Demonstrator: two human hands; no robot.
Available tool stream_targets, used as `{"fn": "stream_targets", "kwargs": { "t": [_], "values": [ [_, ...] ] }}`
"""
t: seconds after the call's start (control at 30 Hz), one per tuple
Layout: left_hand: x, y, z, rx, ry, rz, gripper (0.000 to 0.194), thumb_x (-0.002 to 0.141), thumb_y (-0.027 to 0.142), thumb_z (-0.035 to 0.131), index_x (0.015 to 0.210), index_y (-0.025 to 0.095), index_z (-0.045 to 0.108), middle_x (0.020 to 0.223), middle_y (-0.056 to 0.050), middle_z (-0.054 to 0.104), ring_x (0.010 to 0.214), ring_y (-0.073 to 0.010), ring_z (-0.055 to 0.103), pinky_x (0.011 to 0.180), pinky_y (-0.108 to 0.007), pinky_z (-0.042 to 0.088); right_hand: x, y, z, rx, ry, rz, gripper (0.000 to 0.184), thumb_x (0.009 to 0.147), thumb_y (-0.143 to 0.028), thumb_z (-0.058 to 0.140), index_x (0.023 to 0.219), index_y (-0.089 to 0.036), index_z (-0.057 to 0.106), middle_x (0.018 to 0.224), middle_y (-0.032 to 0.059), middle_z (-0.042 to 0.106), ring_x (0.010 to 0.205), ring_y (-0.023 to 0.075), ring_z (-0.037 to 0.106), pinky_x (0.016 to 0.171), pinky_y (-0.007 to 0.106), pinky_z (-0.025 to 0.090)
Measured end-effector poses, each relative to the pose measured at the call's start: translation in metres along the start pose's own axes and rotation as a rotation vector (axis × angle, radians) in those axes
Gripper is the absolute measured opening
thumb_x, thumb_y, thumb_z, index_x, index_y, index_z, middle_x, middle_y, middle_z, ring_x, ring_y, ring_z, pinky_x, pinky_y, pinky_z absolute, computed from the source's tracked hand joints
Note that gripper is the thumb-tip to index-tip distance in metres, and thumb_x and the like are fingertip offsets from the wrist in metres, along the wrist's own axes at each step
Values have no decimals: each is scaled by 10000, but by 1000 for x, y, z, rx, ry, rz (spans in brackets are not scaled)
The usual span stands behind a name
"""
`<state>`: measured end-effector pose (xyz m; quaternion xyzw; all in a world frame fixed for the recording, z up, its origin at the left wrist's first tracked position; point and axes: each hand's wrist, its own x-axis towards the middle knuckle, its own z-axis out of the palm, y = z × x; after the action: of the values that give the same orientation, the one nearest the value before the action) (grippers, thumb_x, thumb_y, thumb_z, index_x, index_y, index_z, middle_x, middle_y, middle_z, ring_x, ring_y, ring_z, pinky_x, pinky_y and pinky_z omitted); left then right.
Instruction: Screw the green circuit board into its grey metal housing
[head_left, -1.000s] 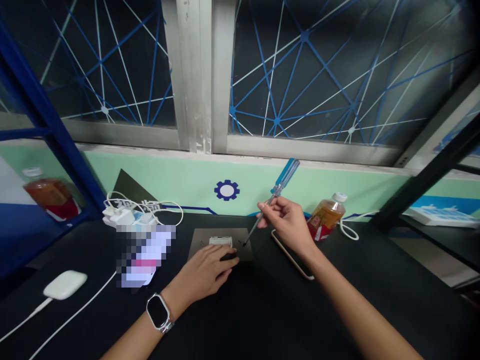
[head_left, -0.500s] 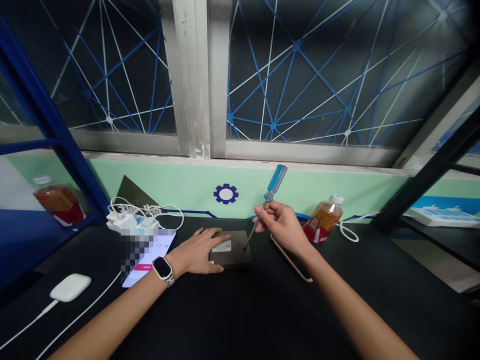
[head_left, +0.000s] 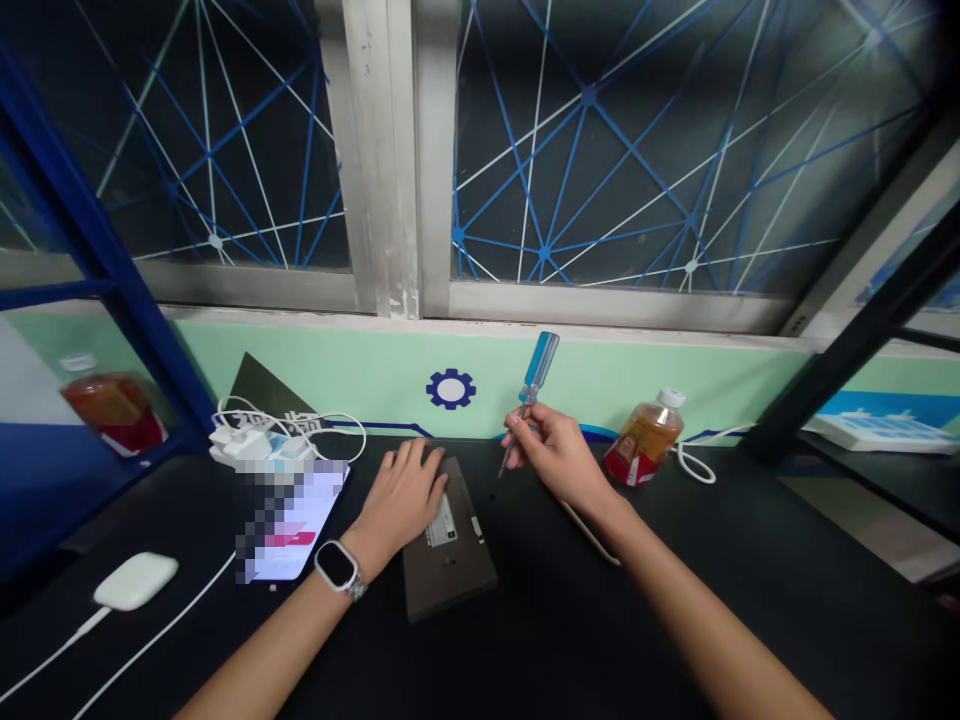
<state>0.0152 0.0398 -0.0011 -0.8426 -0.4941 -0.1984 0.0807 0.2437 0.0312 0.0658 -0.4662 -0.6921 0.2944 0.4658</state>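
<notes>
A flat grey-brown box point(head_left: 450, 575) with a white printed label lies on the dark table, its long side running away from me. My left hand point(head_left: 403, 492) is closed over its far left part, fingers at the far edge and thumb on top. To the right, my right hand point(head_left: 559, 448) pinches the metal shaft of a screwdriver point(head_left: 539, 366) with a clear blue handle. The screwdriver stands tilted, handle up, its tip apart from the box. A tiny dark speck point(head_left: 492, 497) lies on the table beside the box; its kind is unclear.
At the left lie a lit phone point(head_left: 300, 540), a white earbuds case point(head_left: 136, 581) on a cable, and a power strip point(head_left: 259, 445) with chargers. A thin-rimmed flat object point(head_left: 592, 532) is partly under my right forearm. A drink bottle point(head_left: 645, 440) stands behind it.
My left hand has turned the box by roughly a quarter turn and brought its near end closer to me. The screwdriver has risen off the box and shifted slightly left.
</notes>
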Motion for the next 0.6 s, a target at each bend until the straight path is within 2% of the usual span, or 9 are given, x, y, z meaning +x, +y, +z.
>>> {"fn": "stream_targets", "kwargs": {
  "t": [0.1, 0.2, 0.4, 0.6],
  "values": [
    [7, -2, 21, -165, -88, 4, 370, 995, 308, 320, 1286, 207, 525, 1201, -121, 563, 1091, -278, 535, 910, -434, 400, -1, 3, 5, -20, -21, -20, 357, 940, -503, 473, 837, -176, 572, 590, 18, 655, 534, 153, 647, 578, 261, 521],
    [6, -2, 33, -273, -92, 0, 383, 999, 254, 298, 1328, 230, 492, 1182, -93, 571, 1067, -244, 554, 927, -408, 391, 2, 4, 12, 3, -45, -45, 354, 939, -515, 464, 860, -183, 556, 651, 21, 660, 540, 143, 637, 566, 255, 520],
    [-2, -1, 31, -349, -76, 25, 383, 978, 216, 349, 1325, 250, 507, 1195, -73, 581, 1097, -240, 544, 942, -396, 384, 20, -3, 39, -47, -79, -132, 293, 951, -491, 447, 891, -212, 511, 702, 8, 658, 516, 127, 613, 552, 242, 500],
    [-4, -1, 31, -361, -72, 9, 387, 965, 201, 377, 1328, 238, 509, 1196, -75, 581, 1083, -238, 551, 943, -389, 390, 18, 8, 55, -117, -41, -173, 254, 961, -439, 456, 845, -218, 505, 642, -7, 625, 523, 131, 605, 581, 239, 476]
  ]
}}
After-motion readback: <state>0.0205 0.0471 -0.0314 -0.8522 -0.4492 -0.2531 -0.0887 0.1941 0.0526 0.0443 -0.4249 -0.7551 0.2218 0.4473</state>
